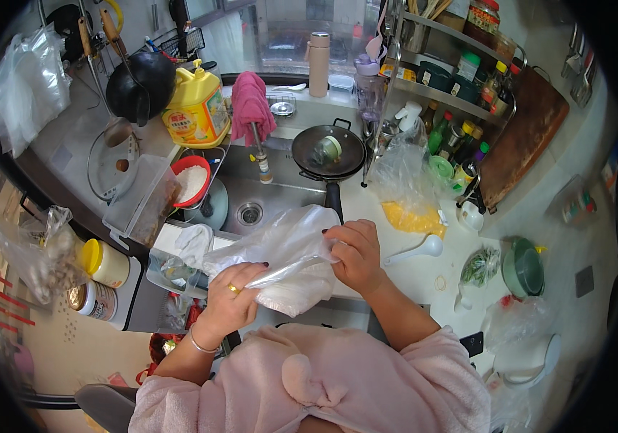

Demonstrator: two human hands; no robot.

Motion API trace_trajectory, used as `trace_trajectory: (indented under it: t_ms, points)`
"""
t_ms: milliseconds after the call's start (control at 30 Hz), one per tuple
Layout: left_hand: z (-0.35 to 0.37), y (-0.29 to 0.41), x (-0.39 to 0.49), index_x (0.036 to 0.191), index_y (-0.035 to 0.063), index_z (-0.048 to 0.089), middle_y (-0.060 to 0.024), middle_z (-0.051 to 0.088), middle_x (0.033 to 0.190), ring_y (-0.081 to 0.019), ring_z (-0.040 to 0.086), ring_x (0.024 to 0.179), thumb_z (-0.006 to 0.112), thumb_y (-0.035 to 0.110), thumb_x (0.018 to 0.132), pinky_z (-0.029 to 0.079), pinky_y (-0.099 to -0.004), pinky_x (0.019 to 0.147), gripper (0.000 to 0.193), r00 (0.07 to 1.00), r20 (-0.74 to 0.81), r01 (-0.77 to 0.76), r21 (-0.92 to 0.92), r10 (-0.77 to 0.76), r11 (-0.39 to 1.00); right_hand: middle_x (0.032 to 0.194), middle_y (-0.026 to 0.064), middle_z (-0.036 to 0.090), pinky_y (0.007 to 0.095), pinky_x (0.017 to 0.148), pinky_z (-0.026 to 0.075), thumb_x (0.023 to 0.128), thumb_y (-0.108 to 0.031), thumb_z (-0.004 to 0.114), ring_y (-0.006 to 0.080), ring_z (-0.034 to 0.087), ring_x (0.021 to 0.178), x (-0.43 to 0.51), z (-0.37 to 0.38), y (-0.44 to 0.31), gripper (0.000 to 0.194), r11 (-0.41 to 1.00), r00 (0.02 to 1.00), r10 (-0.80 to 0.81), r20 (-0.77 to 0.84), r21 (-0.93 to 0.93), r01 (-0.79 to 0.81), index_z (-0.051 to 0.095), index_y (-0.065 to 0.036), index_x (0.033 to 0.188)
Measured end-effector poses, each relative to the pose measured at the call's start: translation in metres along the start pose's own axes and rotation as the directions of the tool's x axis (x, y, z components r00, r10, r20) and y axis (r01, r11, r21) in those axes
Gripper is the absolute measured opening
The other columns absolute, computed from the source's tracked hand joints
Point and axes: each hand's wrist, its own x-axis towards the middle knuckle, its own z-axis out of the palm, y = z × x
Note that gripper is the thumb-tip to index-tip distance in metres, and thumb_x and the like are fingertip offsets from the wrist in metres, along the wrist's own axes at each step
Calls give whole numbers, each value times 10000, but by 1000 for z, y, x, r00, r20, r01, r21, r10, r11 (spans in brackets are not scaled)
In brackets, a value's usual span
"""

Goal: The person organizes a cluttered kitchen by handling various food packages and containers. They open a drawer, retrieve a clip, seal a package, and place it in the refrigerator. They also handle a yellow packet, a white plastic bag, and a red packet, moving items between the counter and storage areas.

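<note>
A translucent plastic bag (287, 230) is stretched between my hands in front of the sink. My left hand (231, 299), with a ring on one finger, grips its lower left side. Higher up, my right hand (356, 253) pinches the bag's right edge. The bag's lower part hangs white and bulky below the hands; whether it is filled or just folded I cannot tell. Behind the bag lies the stainless steel sink (282, 201). A red bowl of white grains or powder (192, 183) stands at the sink's left side.
A black wok (309, 139) rests over the sink's right side, its handle pointing toward me. On the right counter lie a white ladle (420, 249) and a bag with yellow contents (412, 216). A clear plastic bin (144, 197) stands left; a condiment rack (449, 100) rises at back right.
</note>
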Motion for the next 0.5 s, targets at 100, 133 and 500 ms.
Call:
trace_trajectory:
  t_ms: [100, 133, 500]
  points:
    - [2, -3, -3, 908, 19, 595, -145, 612, 1022, -325, 604, 862, 595, 28, 663, 501, -389, 737, 245, 998, -34, 56, -5, -57, 998, 877, 63, 598, 367, 685, 409, 613, 45, 608, 248, 539, 791, 3, -1, -5, 231, 997, 1000, 7, -1, 72, -7, 491, -55, 785]
    - [2, -4, -2, 905, 18, 593, -150, 612, 1021, -329, 604, 863, 596, 26, 669, 501, -391, 738, 237, 996, -34, 79, -26, -80, 997, 870, 64, 596, 366, 683, 409, 624, 44, 607, 254, 534, 779, 4, -2, -7, 225, 984, 994, 95, 55, 148, -102, 502, -52, 798]
    - [23, -33, -33, 960, -22, 611, -171, 584, 984, -302, 535, 889, 607, 65, 803, 422, -340, 831, 180, 818, 371, 575, -512, -440, 638, 833, 17, 654, 226, 681, 453, 797, -42, 655, 63, 566, 745, -11, 3, 21, 189, -12, 124, 352, 928, 137, -990, 644, 3, 980]
